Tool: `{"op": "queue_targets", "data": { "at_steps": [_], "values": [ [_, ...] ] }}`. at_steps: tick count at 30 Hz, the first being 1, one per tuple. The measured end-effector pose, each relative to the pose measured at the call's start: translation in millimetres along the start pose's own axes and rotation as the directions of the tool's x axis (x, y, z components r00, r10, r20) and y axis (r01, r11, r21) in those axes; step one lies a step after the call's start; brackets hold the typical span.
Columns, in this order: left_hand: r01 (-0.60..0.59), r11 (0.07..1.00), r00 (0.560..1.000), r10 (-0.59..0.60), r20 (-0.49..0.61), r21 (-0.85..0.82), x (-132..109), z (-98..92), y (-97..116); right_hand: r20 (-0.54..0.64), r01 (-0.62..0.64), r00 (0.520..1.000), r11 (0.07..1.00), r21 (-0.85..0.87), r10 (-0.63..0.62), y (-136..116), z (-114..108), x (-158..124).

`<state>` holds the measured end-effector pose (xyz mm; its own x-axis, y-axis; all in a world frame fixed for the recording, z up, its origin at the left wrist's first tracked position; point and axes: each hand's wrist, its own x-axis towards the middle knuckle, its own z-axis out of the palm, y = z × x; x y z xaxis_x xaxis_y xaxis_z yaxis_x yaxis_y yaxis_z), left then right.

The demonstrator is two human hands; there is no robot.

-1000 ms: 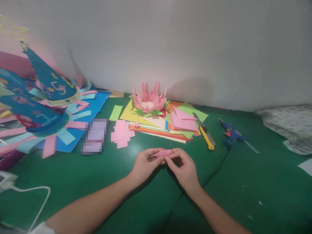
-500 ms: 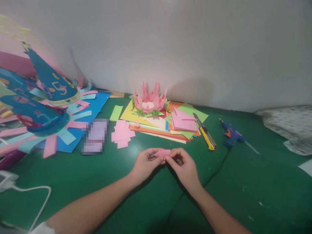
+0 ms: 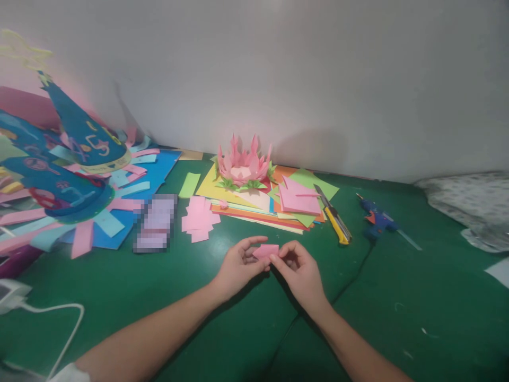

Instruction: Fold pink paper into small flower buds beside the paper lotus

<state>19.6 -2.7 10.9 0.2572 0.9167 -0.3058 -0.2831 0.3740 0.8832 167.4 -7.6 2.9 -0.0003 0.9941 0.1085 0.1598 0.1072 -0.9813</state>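
Note:
A small folded pink paper piece (image 3: 265, 250) sits between both hands just above the green table (image 3: 397, 297). My left hand (image 3: 238, 265) pinches its left end with thumb and fingers curled. My right hand (image 3: 300, 270) pinches its right end. Behind them lies a loose pile of pink paper squares (image 3: 199, 217). Further back a pink paper lotus flower (image 3: 243, 167) with green leaves stands on a stack of coloured paper sheets (image 3: 258, 204). A second pile of pink squares (image 3: 298, 200) rests on that stack.
A yellow utility knife (image 3: 336, 222) and a blue glue gun (image 3: 377, 218) with its cord lie to the right. Blue paper cones with pink and blue strips (image 3: 75, 175) fill the left. A white cable (image 3: 63, 329) runs at the lower left. Patterned cloth (image 3: 473, 204) lies far right.
Both hands have turned the pink piece slightly, so more of its flat face shows. The left fingers have lifted a little. Nothing else moved.

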Motion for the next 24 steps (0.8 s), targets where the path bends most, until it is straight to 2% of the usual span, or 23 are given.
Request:
{"op": "queue_targets", "data": {
  "at_steps": [4, 8, 13, 16, 19, 24],
  "values": [
    [-0.053, 0.999, 0.998, 0.053, -0.016, 0.001, -1.2, 2.8, -0.8, 0.014, 0.041, 0.999, 0.999, -0.03, -0.041, 0.3, 1.8, -1.5],
    [-0.092, 0.992, 0.995, 0.094, -0.022, 0.084, -2.0, 2.5, 0.3, 0.003, 0.076, 0.997, 0.996, -0.052, -0.076, -0.4, 4.2, -1.7],
    [-0.242, 0.948, 0.97, 0.244, 0.016, 0.208, -1.0, 0.3, -0.9, 0.113, 0.094, 0.991, 0.985, -0.147, -0.078, -2.7, 4.5, -2.0],
    [-0.249, 0.944, 0.967, 0.256, -0.006, 0.214, 1.8, -0.2, -2.1, 0.132, 0.085, 0.989, 0.982, -0.17, -0.063, -3.0, 3.4, -0.9],
    [-0.2, 0.97, 0.977, 0.209, -0.053, 0.137, 4.9, -0.5, -2.0, 0.112, 0.011, 0.994, 0.995, -0.096, 0.0, -3.0, 2.6, 1.5],
    [-0.149, 0.989, 0.988, 0.149, -0.042, -0.011, 5.1, -0.8, 0.5, 0.089, -0.112, 0.991, 0.986, 0.125, 0.101, -4.9, 3.8, 3.4]
  ]
}}
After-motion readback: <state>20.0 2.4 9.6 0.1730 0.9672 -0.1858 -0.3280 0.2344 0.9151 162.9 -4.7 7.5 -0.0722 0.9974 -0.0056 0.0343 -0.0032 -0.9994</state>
